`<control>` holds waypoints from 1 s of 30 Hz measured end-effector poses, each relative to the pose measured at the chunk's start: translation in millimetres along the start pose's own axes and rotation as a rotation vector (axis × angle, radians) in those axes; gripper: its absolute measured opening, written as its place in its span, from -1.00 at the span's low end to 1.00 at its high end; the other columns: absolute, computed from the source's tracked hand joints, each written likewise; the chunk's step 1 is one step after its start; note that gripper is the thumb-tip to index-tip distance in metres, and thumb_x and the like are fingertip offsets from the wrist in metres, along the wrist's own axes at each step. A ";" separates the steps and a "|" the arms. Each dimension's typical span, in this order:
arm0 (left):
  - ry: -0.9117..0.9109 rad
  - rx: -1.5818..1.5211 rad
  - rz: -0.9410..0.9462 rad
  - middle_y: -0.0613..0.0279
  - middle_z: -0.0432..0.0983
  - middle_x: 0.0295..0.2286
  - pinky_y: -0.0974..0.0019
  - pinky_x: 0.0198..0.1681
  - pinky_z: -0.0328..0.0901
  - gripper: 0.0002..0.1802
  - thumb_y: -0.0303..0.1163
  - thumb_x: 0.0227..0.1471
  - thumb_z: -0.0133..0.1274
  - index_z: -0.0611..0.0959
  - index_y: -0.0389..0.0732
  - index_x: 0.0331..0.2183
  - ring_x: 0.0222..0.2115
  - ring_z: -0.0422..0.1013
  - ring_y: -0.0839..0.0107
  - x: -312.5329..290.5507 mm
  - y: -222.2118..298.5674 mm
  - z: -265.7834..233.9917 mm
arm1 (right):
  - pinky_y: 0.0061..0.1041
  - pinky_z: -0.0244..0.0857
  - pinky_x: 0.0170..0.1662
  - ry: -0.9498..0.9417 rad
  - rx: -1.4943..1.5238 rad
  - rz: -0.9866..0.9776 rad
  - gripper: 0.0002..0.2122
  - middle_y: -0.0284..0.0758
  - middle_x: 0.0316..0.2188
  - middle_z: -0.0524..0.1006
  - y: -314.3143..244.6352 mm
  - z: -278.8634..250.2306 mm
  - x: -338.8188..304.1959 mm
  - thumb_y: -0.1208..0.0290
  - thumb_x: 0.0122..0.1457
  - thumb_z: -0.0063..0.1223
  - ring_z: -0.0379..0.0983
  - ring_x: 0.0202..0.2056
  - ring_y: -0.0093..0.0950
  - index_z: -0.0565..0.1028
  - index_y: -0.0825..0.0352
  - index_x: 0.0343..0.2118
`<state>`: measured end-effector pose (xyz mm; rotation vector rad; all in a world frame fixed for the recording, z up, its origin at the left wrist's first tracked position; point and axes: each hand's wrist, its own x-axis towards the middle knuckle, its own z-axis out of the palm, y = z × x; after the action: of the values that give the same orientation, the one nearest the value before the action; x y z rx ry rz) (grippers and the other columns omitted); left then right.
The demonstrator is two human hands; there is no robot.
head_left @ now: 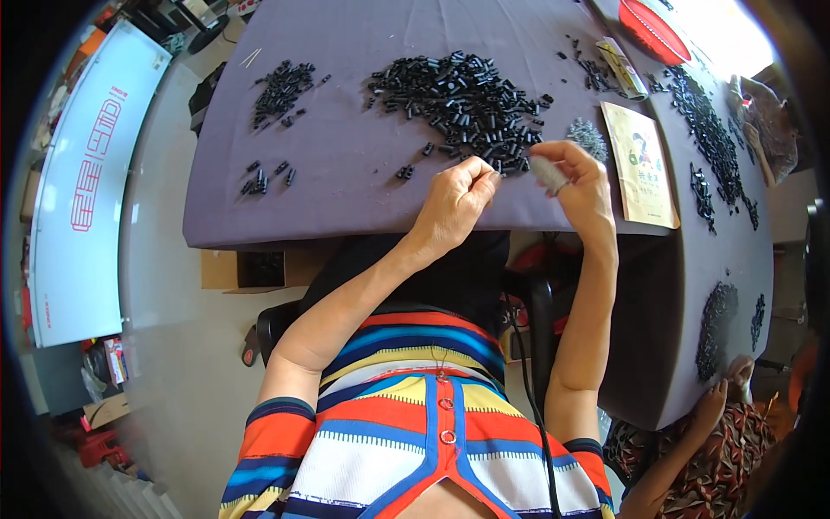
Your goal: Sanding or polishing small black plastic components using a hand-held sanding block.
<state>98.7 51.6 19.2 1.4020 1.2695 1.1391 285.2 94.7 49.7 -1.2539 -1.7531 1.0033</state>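
At the far left of the counter (346,208), which is covered with a purple-grey cloth, you have a small cluster of black tubular parts (265,179), and behind it a larger loose group (282,86) of the same parts. The main heap of black parts (462,108) lies at the centre, and its near edge reaches your hands. Your left hand (454,206) rests on the cloth just in front of that edge, its grip pressed together with thumb and fingertips pinched at the heap's nearest pieces; whether a part sits between them cannot be told. Just to the right, your right hand (581,186) is raised slightly, its grip pinching a small grey cylindrical piece (548,173) between thumb and forefinger, close to the left fingertips. Beyond it lies a small pile of grey metallic springs (588,137), then a tan printed paper packet (640,164). Further right, a long band of black parts (709,130) runs along the counter, where another person's hand (722,394) works at the lower right edge.
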 end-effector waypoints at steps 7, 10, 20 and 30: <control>-0.030 -0.200 -0.118 0.41 0.39 -0.64 0.59 -0.67 0.01 -0.74 -0.24 0.16 -0.04 0.57 -0.21 -0.43 -0.70 0.14 0.74 -22.7 2.9 -27.0 | -0.62 0.31 -0.37 -0.270 0.176 0.057 -0.76 -0.39 -0.50 0.53 -31.0 44.7 -11.1 0.77 -0.03 -0.05 0.39 -0.45 -0.65 0.53 0.41 -0.30; -0.038 -0.240 -0.151 0.42 0.37 -0.65 0.60 -0.68 -0.02 -0.73 -0.24 0.16 -0.05 0.57 -0.22 -0.43 -0.71 0.12 0.74 -33.4 0.9 -38.6 | -0.60 0.30 -0.39 -0.288 0.179 0.038 -0.82 -0.36 -0.53 0.53 -34.1 56.4 -15.3 0.72 -0.02 -0.01 0.40 -0.48 -0.63 0.53 0.41 -0.33; 0.313 0.671 0.129 0.16 0.47 -0.46 0.17 -0.46 0.36 -0.76 -0.35 -0.07 0.18 0.50 -0.17 -0.33 -0.50 0.47 0.17 -35.4 -9.3 -74.1 | -0.64 0.28 -0.38 -0.315 0.057 0.067 -0.78 -0.40 -0.49 0.48 -16.7 71.1 -8.5 0.75 -0.01 -0.16 0.35 -0.47 -0.65 0.46 0.39 -0.31; 0.283 0.951 0.284 0.14 0.42 -0.43 0.18 -0.40 0.35 -0.90 -0.42 0.00 0.07 0.56 -0.17 -0.35 -0.46 0.45 0.12 7.7 -30.0 -74.9 | -0.63 0.29 -0.38 -0.308 0.030 0.018 -0.77 -0.39 -0.49 0.50 -9.4 71.6 -8.1 0.76 -0.03 -0.17 0.37 -0.48 -0.64 0.46 0.40 -0.32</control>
<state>20.3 64.1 2.8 2.2132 2.0084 0.9578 219.7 72.7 27.3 -1.1442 -1.9513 1.2836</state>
